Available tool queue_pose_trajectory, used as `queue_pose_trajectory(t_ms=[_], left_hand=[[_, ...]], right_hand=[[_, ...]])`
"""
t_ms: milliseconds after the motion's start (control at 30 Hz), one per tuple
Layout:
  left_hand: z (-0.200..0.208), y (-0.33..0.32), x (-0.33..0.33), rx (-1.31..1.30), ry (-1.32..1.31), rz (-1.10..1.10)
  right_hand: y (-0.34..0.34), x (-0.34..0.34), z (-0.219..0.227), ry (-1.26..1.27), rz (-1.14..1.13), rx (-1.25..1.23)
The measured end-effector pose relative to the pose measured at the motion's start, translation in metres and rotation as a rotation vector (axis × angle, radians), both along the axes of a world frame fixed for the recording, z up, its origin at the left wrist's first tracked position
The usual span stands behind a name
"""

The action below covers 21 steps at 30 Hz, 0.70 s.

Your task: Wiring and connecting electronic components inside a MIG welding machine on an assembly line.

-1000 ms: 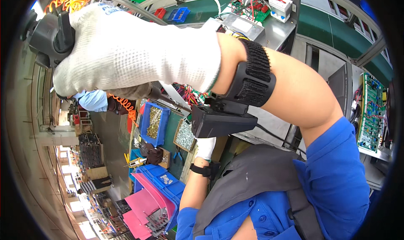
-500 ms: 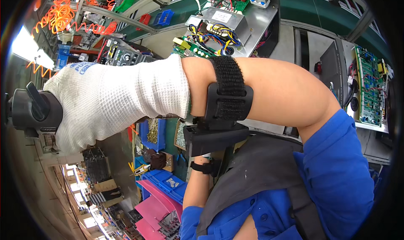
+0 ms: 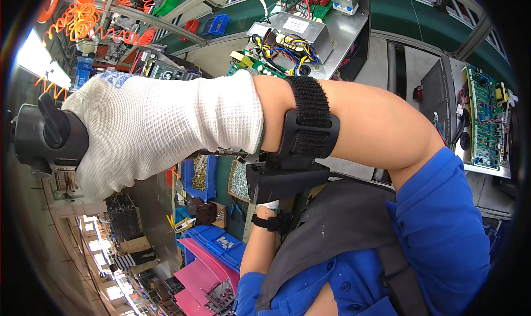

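My right arm stretches across the view, and my right hand (image 3: 119, 130), in a white knit glove, is closed round a black cylindrical tool (image 3: 47, 133) with a lever on its end. The glove hides most of the tool. A thin metal rod (image 3: 224, 152) shows just under the glove's cuff; what it belongs to is hidden. A black strapped-on device (image 3: 287, 180) sits at my right wrist. Below it my left forearm rises, with only a bit of my gloved left hand (image 3: 270, 204) showing. Its fingers are hidden behind the device.
Beyond my arm, a metal chassis (image 3: 345, 36) carries wiring and circuit boards. Green boards (image 3: 487, 117) stand at the right. Below lie a blue bin of screws (image 3: 211, 177), pliers (image 3: 237, 210), a blue lid (image 3: 218, 238) and pink sheets (image 3: 204, 280). Orange coiled hoses (image 3: 83, 20) hang upper left.
My right forearm and gloved hand, with the black tool, have shifted slightly to the right. The thin rod under the cuff shows more clearly now. My left arm has hardly moved.
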<state>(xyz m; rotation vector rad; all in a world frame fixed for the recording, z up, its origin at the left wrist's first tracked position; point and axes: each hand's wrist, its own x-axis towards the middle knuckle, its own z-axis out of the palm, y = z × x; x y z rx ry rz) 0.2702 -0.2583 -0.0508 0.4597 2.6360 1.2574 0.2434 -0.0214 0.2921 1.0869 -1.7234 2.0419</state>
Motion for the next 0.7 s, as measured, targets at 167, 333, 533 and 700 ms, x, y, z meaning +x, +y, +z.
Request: queue_pose_trajectory(t_ms=[167, 333, 533, 700], left_hand=[[0.0, 0.0, -0.001, 0.0, -0.003, -0.001], [-0.002, -0.001, -0.001, 0.009, -0.007, -0.009], [-0.002, -0.002, -0.001, 0.011, -0.015, -0.014], [-0.005, 0.002, -0.002, 0.012, -0.004, -0.018]], right_hand=[[-0.004, -0.012, 0.008, 0.027, -0.013, 0.128], [-0.001, -0.01, 0.001, 0.094, -0.062, 0.221], [0.0, -0.006, -0.007, 0.053, -0.073, 0.174], [-0.004, -0.002, -0.002, 0.011, -0.075, 0.107]])
